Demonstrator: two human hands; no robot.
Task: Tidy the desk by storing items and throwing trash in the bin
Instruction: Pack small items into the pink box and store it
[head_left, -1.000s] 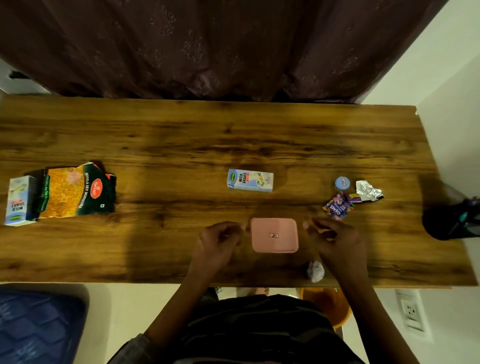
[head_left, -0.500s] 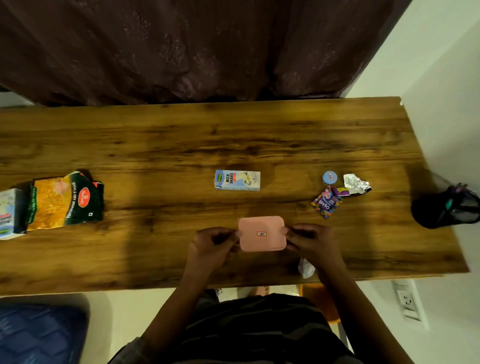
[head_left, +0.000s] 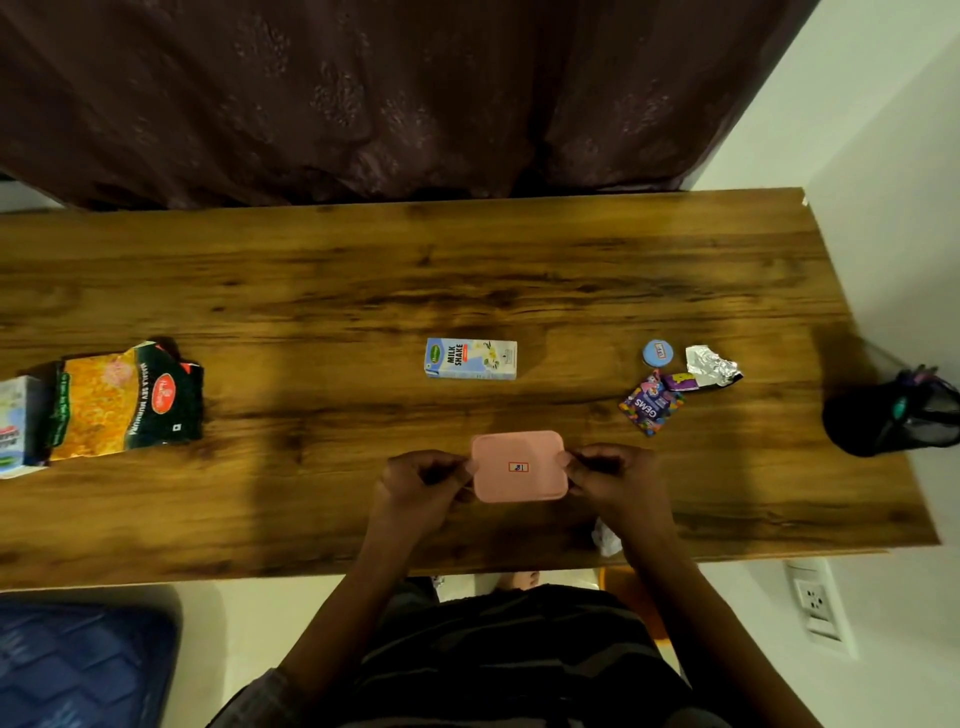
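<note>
Your fingers (head_left: 460, 470) pinch both short ends of the pink box (head_left: 518, 466), which sits between them on the worktop (head_left: 467, 270). Risk: an uneven pull tips it; your right forearm may knock the crumpled paper (head_left: 605, 538) just beneath it.

Pink box (head_left: 518, 466); brown woodgrain desk (head_left: 415, 275); orange-green snack bag (head_left: 124, 400); maroon curtain (head_left: 363, 93).

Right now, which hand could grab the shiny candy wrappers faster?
Probably the right hand. The Gems wrapper and foil wrapper lie just beyond it on the desk's right side. The left hand grips the far side of the pink box.
</note>
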